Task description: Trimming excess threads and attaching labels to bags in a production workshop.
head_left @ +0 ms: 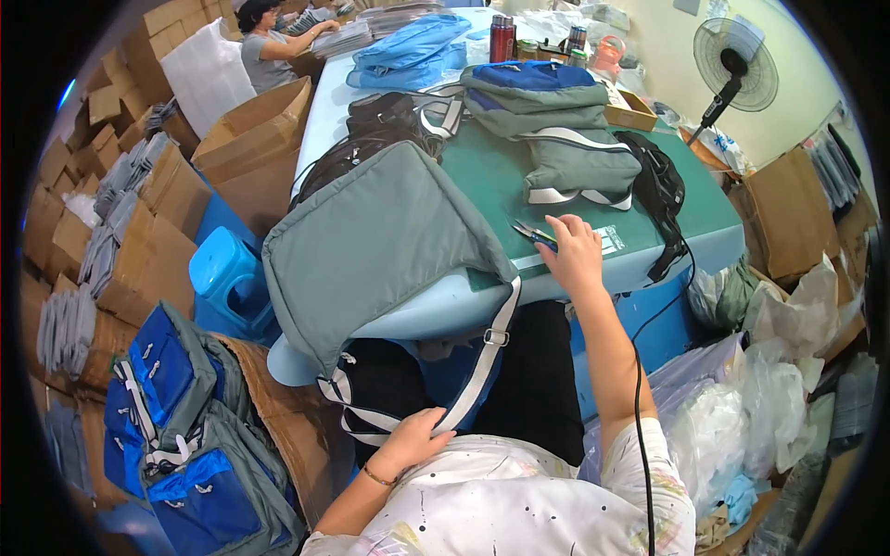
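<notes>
A grey fabric bag [389,241] lies over the table's near edge, its flat panel facing up and its lower part hanging toward my lap. From it runs a white-and-dark webbing strap [482,366] with a metal slide buckle [496,337]. Low at my waist, my left hand [414,439] is closed on that strap, near the strap's lower loop. My right hand [574,252] is over the table edge with thumb and forefinger apart, around the handle end of small thread snips [535,234]. The snips' blades point left on the green mat [491,199].
Grey and blue bags [538,93], black bags [385,120] and light blue bags [413,51] cover the table. A black cable [640,352] hangs at my right. Finished-looking bags [204,454], a blue stool [229,273] and cartons [250,139] stand left. Another person [269,46] works far left.
</notes>
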